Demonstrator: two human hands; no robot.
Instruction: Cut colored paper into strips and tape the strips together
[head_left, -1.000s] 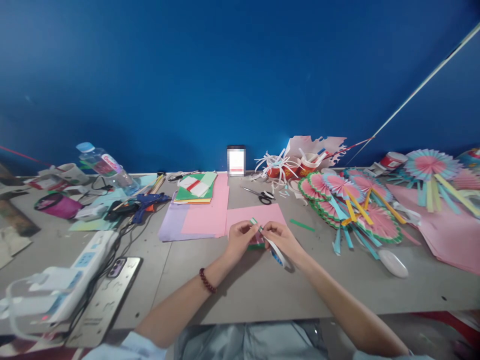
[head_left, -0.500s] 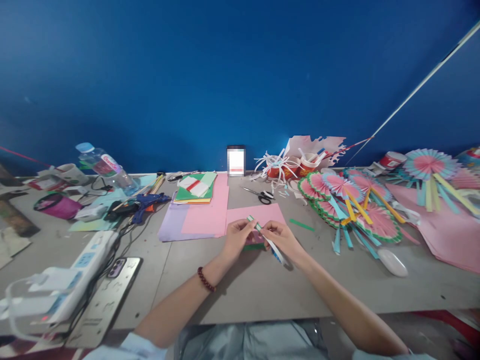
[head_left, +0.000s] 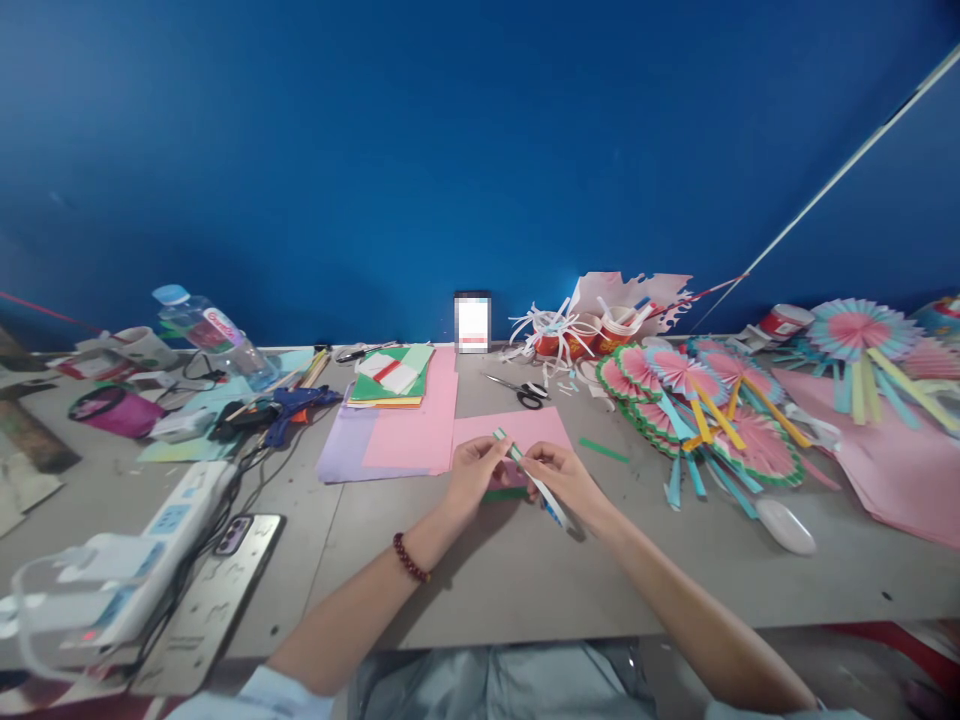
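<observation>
My left hand [head_left: 472, 472] and my right hand [head_left: 568, 477] meet over the grey table [head_left: 525, 570], both pinched on a narrow green and white paper strip [head_left: 510, 448]. The strip's far end sticks up between my thumbs. From my right hand a roll of white and blue tape [head_left: 553, 505] trails down toward the table. A small folded pink and green paper piece [head_left: 507, 485] lies under my fingers, in front of a pink sheet [head_left: 517, 428]. A dark red bead bracelet [head_left: 410, 560] circles my left wrist.
Black-handled scissors [head_left: 525, 391] lie beyond the pink sheet. Stacked coloured sheets [head_left: 394, 380] sit at centre left, several pleated paper fans [head_left: 697, 400] at right. A power strip [head_left: 180, 505], phone [head_left: 240, 535], glue gun [head_left: 296, 405] and bottle [head_left: 210, 335] crowd the left.
Both hands have shifted slightly away from me and the strip's free end now points a little more to the left. Everything else stays where it was.
</observation>
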